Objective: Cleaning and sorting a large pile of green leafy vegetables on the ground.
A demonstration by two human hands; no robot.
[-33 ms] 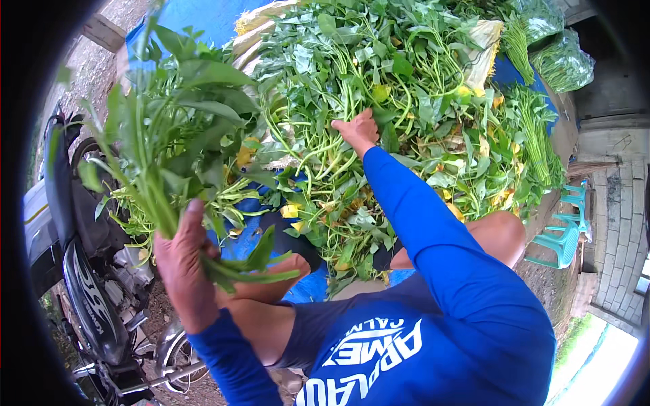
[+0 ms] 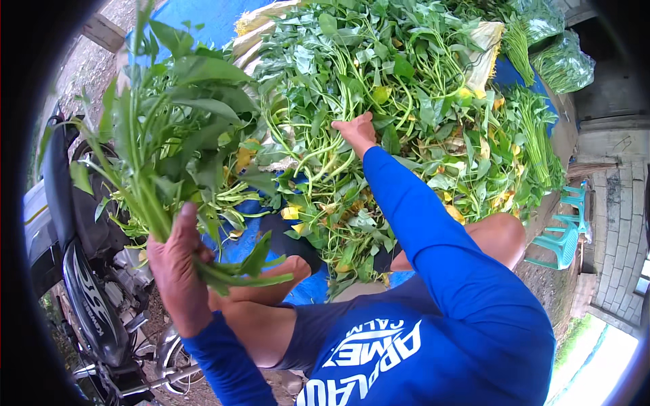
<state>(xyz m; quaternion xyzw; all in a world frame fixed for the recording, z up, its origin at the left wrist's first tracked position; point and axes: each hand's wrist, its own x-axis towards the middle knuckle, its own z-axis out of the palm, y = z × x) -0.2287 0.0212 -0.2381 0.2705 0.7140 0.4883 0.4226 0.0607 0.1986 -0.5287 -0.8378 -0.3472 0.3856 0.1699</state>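
Note:
A bunch of leafy green stems, which look like water spinach (image 2: 150,196), stands upright in my left hand (image 2: 181,271) at the left. The fingers are wrapped around its lower stems, and a few cut ends and a leaf stick out to the right below the thumb. My right hand (image 2: 357,132) reaches into the large heap of the same greens (image 2: 305,74) ahead of me. Its fingers are closed around stems there, though leaves partly hide the fingertips. Yellowed leaves (image 2: 291,212) lie scattered through the near part of the heap.
Beneath the heap spreads a blue tarp (image 2: 193,17), with an opened woven sack (image 2: 486,47). Tidy bundles of greens (image 2: 535,142) line the right side, near filled clear plastic bags (image 2: 565,62). A motorcycle (image 2: 95,298) stands close at left. Green plastic chairs (image 2: 558,247) are at far right.
My left hand has shifted slightly left and down with its bunch. My right hand stays at nearly the same spot in the heap.

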